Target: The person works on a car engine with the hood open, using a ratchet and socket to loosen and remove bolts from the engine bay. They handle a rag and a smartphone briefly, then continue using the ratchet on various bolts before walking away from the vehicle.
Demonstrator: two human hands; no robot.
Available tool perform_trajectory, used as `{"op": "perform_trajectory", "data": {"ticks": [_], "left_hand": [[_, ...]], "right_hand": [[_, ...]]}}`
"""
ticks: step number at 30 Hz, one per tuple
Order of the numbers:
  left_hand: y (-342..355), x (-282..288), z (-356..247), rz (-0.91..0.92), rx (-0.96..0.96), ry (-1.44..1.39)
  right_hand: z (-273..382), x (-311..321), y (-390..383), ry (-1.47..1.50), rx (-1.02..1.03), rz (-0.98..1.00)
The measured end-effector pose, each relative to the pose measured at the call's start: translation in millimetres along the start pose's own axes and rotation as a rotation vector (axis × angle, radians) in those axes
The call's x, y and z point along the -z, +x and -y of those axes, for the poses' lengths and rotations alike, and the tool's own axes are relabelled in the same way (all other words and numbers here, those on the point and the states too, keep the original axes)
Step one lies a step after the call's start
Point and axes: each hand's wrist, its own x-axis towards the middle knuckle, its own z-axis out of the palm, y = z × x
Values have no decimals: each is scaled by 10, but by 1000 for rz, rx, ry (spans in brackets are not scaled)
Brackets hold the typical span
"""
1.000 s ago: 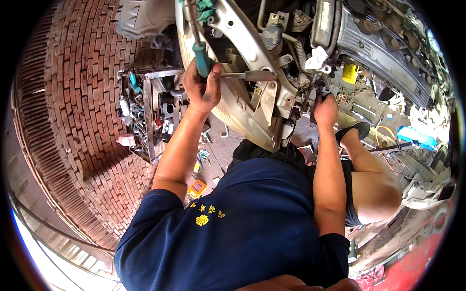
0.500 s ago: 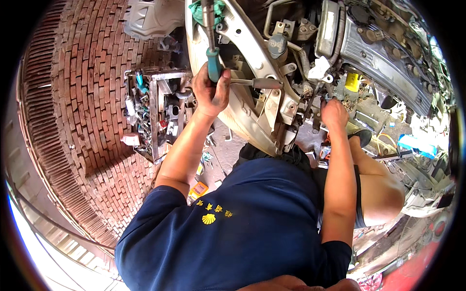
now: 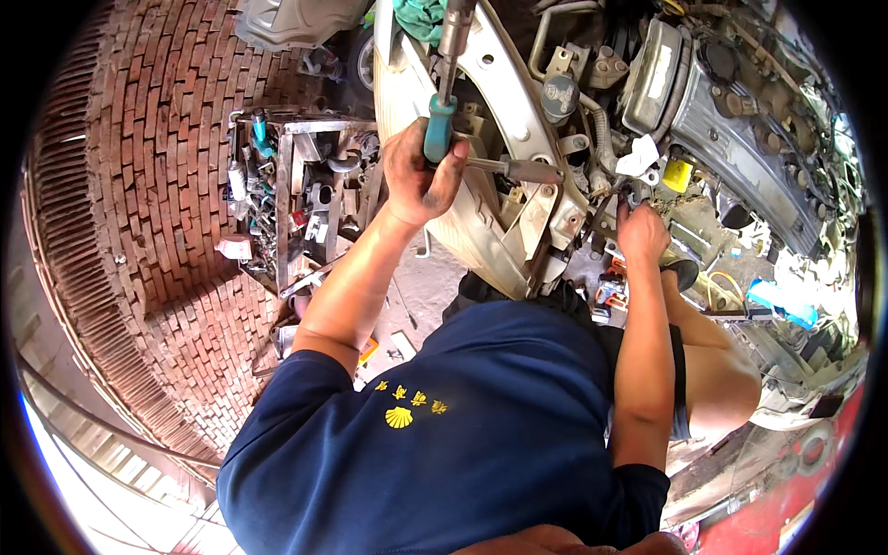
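Left hand curls round a teal-handled, steel-shafted tool pointing away from it — a firm hold should serve best; right hand nears dark metal parts just ahead — grip hidden.

Along the near left edge of the pale frame, room is left above the floor; towards the right hand, passage is obstructed by a grey-handled tool and a bracket.

Teal handle, navy shirt
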Motion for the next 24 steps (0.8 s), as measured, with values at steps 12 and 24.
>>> {"op": "perform_trajectory", "data": {"ticks": [12, 24], "left_hand": [[-151, -37, 222, -25, 136, -181], [-42, -120, 26, -60, 111, -76]], "right_hand": [[-440, 887, -280, 109, -46, 206], [-3272, 1927, -984, 457, -102, -375]]}}
